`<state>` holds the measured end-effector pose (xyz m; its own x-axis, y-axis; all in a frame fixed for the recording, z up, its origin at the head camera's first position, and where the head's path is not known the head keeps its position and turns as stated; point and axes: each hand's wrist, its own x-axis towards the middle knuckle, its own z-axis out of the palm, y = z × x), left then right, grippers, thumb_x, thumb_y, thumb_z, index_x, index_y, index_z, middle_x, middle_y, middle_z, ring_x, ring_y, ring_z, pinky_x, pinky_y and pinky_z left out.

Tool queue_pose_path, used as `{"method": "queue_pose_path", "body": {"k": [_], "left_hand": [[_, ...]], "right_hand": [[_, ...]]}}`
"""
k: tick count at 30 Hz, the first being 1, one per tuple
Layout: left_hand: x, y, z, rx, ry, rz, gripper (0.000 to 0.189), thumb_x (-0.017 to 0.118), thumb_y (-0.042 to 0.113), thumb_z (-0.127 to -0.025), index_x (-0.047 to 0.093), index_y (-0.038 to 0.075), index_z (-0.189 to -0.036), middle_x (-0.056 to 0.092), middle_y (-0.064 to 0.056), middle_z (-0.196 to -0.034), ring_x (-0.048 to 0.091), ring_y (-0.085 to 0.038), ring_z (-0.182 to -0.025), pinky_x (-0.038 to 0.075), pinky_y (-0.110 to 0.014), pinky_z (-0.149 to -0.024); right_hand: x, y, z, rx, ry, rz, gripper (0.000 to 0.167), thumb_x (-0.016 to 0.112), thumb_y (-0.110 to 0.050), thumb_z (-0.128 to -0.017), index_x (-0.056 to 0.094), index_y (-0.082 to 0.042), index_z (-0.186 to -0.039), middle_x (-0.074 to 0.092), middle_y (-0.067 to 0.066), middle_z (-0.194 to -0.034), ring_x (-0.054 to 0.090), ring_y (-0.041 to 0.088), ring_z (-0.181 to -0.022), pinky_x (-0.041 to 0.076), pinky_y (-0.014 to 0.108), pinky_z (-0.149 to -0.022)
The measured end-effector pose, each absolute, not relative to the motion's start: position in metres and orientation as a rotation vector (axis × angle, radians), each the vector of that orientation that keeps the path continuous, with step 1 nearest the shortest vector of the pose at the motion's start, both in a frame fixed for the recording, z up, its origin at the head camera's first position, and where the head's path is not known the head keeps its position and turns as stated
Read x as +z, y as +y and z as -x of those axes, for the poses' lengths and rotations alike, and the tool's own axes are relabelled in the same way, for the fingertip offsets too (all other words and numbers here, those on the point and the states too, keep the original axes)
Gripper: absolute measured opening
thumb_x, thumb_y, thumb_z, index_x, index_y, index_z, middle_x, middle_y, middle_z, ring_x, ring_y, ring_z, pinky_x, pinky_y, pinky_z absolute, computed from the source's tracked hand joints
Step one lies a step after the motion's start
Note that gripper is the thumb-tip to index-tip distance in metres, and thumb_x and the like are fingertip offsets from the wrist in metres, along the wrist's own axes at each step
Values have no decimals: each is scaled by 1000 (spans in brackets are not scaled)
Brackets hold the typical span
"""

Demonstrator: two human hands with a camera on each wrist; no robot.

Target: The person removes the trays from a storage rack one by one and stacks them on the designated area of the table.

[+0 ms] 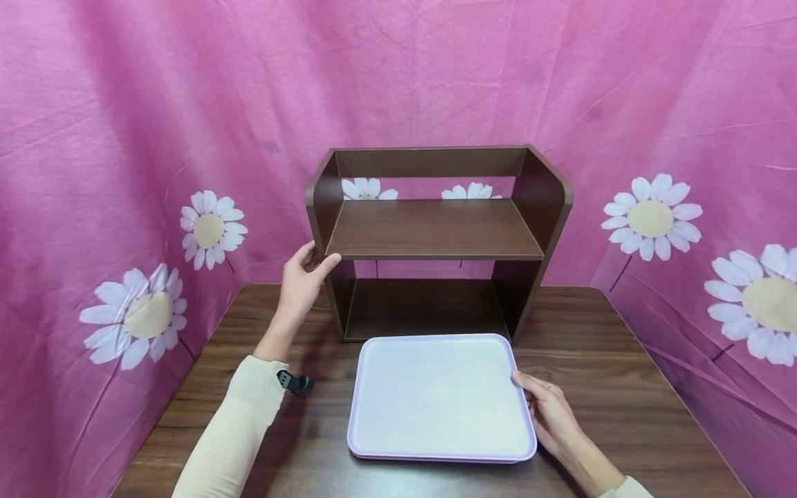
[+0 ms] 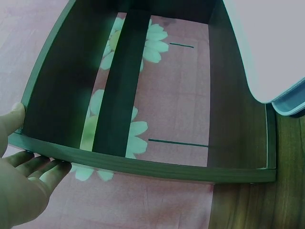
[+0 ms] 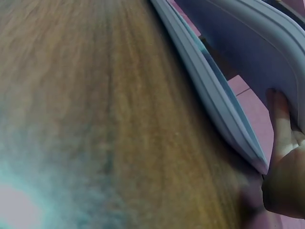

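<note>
A two-tier dark brown desk shelf stands upright on the table. My left hand grips its left side panel, thumb at the front by the upper board and fingers on the outer face. In front lies a pale lilac rectangular tray, and my right hand holds it by the right edge with the thumb on top. The right wrist view shows this upper tray raised at an angle above a second tray, which lies on the table.
The wooden table runs under everything. A pink cloth with white daisies hangs behind and at both sides, and shows through the shelf's open back. A dark strap sits at the left cuff.
</note>
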<state>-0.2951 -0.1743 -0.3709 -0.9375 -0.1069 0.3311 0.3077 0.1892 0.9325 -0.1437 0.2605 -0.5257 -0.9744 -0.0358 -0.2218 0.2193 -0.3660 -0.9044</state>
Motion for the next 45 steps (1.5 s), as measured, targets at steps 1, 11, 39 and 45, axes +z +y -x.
{"method": "queue_pose_path", "body": {"k": [1, 11, 39, 45], "left_hand": [[-371, -174, 295, -1809, -2145, 193, 58, 82, 29, -97, 62, 5, -147, 69, -19, -140, 65, -3, -102, 55, -20, -71], [-372, -175, 297, -1812, -2147, 197, 59, 82, 29, -97, 62, 6, -147, 68, -18, -141, 66, -5, -107, 57, -22, -72], [-372, -175, 297, -1806, -2130, 195, 57, 82, 29, -97, 64, 7, -145, 70, -18, -138, 66, -3, -102, 55, -21, -70], [-371, -175, 295, -1813, -2144, 193, 58, 81, 29, -97, 62, 7, -147, 69, -18, -140, 66, -4, -107, 55, -19, -71]], "right_hand": [[-526, 260, 144, -2467, 1671, -243, 33, 55, -14, -111, 79, -19, -89, 74, -9, -72, 68, 3, -65, 56, 18, -57], [-530, 260, 146, -2466, 1684, -253, 32, 56, -15, -111, 79, -19, -89, 71, -10, -70, 65, 2, -62, 53, 17, -54], [-518, 250, 152, -2033, 2088, -502, 52, 61, -28, -109, 59, 11, -143, 76, -2, -84, 70, 12, -76, 62, 32, -70], [-512, 252, 154, -1755, 2396, -477, 53, 64, -34, -108, 63, 8, -140, 79, 16, -115, 68, 10, -91, 58, 26, -77]]}}
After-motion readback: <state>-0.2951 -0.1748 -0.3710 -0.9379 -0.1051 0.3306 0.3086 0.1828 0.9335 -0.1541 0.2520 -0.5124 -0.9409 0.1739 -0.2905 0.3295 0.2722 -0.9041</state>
